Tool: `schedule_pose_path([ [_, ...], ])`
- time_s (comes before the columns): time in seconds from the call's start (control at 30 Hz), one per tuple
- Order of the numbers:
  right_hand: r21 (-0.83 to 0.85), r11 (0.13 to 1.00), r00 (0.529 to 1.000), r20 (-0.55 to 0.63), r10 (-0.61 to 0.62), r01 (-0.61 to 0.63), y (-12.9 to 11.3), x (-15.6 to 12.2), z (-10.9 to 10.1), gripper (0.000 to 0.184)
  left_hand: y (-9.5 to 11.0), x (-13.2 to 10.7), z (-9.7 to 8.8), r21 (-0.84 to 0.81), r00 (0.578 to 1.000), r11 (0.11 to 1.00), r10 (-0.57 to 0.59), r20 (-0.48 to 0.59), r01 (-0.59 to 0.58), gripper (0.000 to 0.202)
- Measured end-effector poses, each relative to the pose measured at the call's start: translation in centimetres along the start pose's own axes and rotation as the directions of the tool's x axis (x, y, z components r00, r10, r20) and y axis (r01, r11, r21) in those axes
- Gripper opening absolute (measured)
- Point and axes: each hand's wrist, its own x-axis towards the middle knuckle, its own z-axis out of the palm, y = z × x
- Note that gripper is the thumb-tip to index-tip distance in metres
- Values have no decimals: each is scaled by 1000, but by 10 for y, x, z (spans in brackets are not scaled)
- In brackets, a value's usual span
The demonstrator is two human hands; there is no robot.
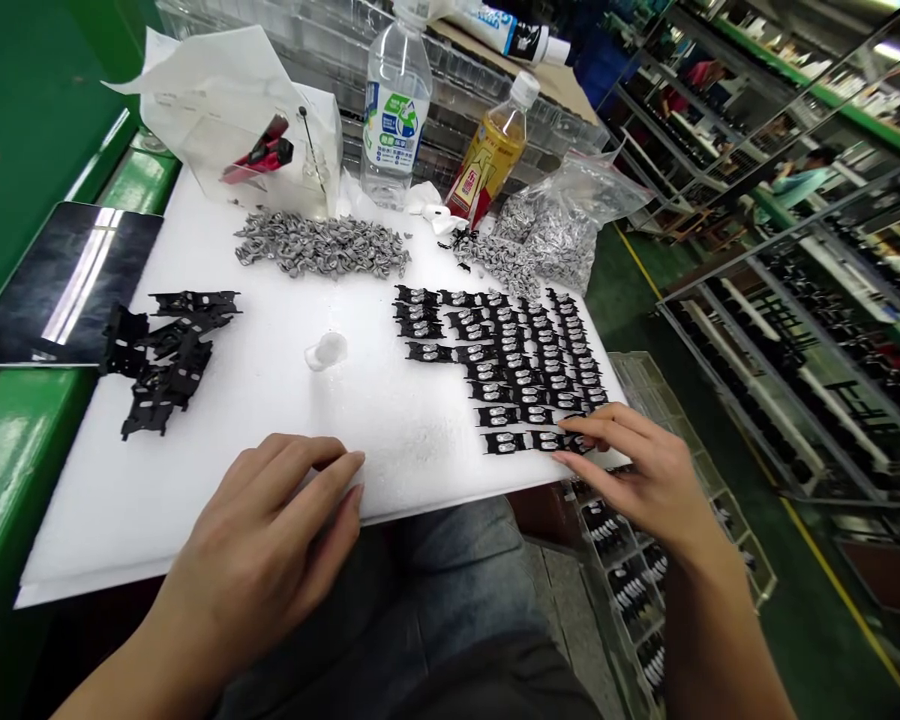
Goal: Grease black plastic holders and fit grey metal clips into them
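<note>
At your right hand [637, 468], the black parts [487, 416] look like matt plastic with glossy, silvery inserts [526, 378]. By your left hand [259, 545], the white board [270, 395] looks smooth and foam-like; beyond that hand, the heaped grey pieces [319, 246] look dully metallic.

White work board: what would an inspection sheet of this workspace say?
Surface: flat white foam-looking board, a small translucent piece on it.
Job's things: black rectangular parts bearing silvery pieces, in rows at right; jumbled black parts at left; heap of small grey pieces towards the back.
Clutter: clear plastic bottle with blue-green label, amber drink bottle with white cap.
Hands: left hand near the front edge, nothing visibly held; right hand at the nearest row, grip unclear.
Cables: nothing seen.
Surroundings: grey metal racks beyond, at right.
</note>
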Motion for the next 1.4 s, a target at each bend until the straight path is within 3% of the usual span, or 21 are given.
schedule_pose_path([
  [0.37, -52, 996, 997, 40, 73, -71, 30, -37, -15, 29, -2, 0, 2, -36, 1000, 999, -7, -19, 6, 29],
  [0.77, -48, 997, 998, -22, 64, -65, 39, -32, -7, 23, -7, -2, 5, -48, 1000, 999, 7, -11, -8, 27],
  [0.97, 3, 998, 996, -70, 59, -59, 16, -23, -5, 30, -6, -2, 2, -44, 1000, 999, -10, -17, 9, 28],
  [1.17, -44, 997, 991, -120, -66, 61, -19, -6, 25, 30, -2, 0, 1, -40, 1000, 999, -20, -11, 20, 28],
  [1.4, -56, 997, 989, -132, -68, 61, -21, 3, 43, 26, -1, 0, 1, -64, 1000, 998, -25, -11, 24, 28],
])
